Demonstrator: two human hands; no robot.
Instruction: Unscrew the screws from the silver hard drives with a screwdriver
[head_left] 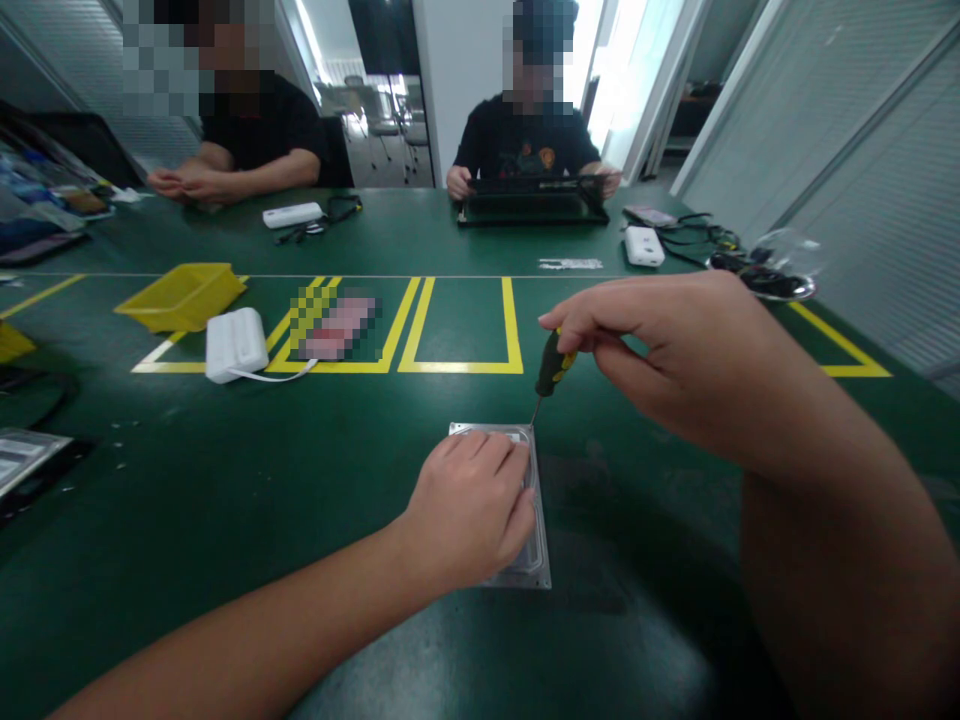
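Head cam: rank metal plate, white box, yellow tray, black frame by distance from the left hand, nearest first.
From the left hand:
1. Metal plate: directly under the hand, touching.
2. White box: to the left, farther up the table.
3. Yellow tray: just beyond the white box, farther left.
4. Black frame: at the far edge of the table, held by the person opposite.

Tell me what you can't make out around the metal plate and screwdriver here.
- Metal plate, head view: mostly hidden under the left hand.
- Screwdriver tip: too small to tell whether it sits in a screw.
- Screwdriver handle top: hidden by the right hand.
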